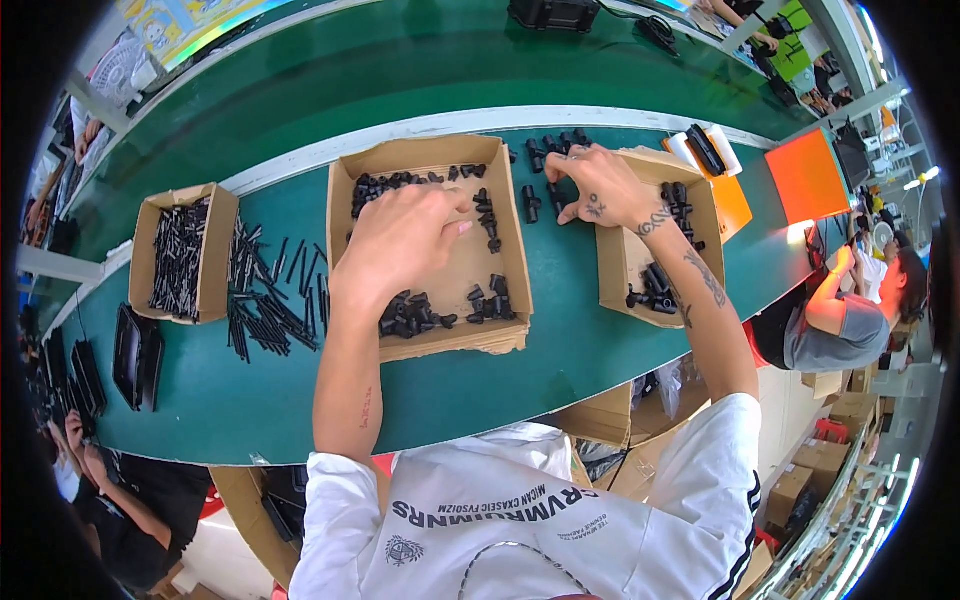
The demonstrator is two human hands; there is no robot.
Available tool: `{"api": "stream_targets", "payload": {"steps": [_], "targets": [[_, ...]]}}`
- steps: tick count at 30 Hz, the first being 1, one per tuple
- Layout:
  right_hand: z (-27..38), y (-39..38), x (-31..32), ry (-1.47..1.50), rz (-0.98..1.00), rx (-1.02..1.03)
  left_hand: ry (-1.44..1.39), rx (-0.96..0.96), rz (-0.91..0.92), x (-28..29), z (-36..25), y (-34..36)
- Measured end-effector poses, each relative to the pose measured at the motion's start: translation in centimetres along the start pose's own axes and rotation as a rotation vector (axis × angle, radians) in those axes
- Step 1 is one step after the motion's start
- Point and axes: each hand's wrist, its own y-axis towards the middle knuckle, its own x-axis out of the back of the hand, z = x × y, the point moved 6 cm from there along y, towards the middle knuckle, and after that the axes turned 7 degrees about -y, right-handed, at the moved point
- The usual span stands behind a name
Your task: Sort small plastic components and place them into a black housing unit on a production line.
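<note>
head view: both hands at work among black parts, one over a box, one at the table

the left hand [398,232] hangs over the big box [468,262], fingers curled inward. whether the fingertips are together, apart or clamped on something, i cannot tell, as the back of the hand hides them. small parts [488,222] lie in the box just right of this hand, with more beyond it and nearer the body.

the right hand [608,190] reaches over the far edge of the right box [617,275] to the table [470,405]. thumb and forefinger stand apart around a black connector [559,198]; i cannot tell whether they press on it. a second connector [531,204] sits just left of them, and others lie beyond the fingers.

for a good pick, it would help to close the right thumb and forefinger on the connector's body, square across it, and lift clear of its neighbour. raising the wrist a little should spare the box wall beneath it.

for the left hand, taking a piece from the edge of a cluster seems surer than digging into the heap, where the small parts could snag. the loose rods [268,310], left of that hand, are best left alone by the forearm.
</note>
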Motion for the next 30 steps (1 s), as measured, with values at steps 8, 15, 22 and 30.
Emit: {"api": "stream_targets", "payload": {"steps": [8, 15, 22, 30], "targets": [[0.0, 0.1, -1.1, 0.116, 0.071, -0.005, -0.016, 0.04, 0.064, 0.0, 0.5, -0.3], [-0.2, -0.2, -1.1, 0.078, 0.065, 0.022, 0.084, 0.008, 0.094, -0.9, 0.7, -0.1], [-1.1, -4.9, 4.3, 0.182, -0.441, 0.038, 0.141, 0.033, 0.014, -0.2, 1.5, -0.5], [-10.2, -16.6, -1.9, 0.131, -0.075, -0.553, 0.273, 0.329, 0.125, 0.1, 5.3, -0.4]]}}
